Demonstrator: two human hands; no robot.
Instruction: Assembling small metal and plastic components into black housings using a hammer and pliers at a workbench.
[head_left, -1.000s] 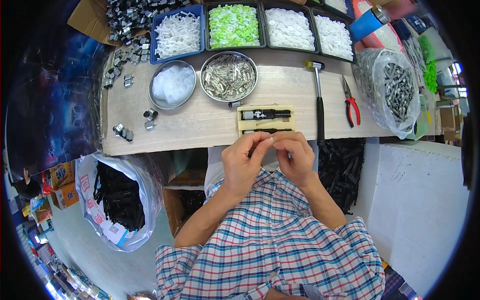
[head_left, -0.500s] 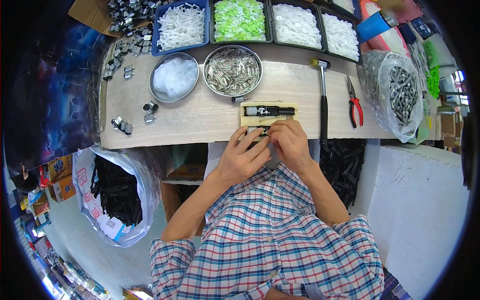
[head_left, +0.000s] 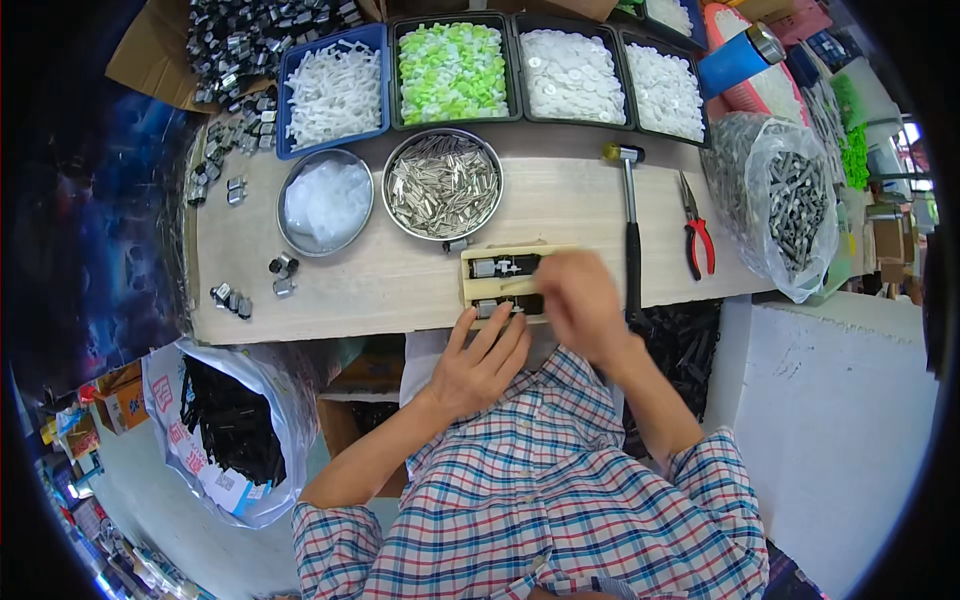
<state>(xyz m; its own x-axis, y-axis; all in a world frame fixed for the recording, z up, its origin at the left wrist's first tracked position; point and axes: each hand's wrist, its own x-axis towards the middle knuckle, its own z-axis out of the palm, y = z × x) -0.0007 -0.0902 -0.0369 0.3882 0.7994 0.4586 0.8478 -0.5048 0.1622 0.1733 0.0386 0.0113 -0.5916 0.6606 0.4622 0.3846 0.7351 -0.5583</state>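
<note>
Wooden jig (head_left: 478, 283) at frame centre, w/ two dark metal parts. Left hand (head_left: 480, 362) open, fingertips on jig's lower edge. Right hand (head_left: 580, 305) blurred over jig's right end; grip can't tell. Hammer (head_left: 630, 222) just right.

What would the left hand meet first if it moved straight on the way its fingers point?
Probably the pale wooden jig: the left hand points up toward it, fingertips already at its near edge by the lower dark part.

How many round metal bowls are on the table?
2. One round metal bowl holding clear white bits sits left of centre; the other metal bowl, full of small silvery metal pieces, is right beside it, just above the wooden jig by the hands.
</note>
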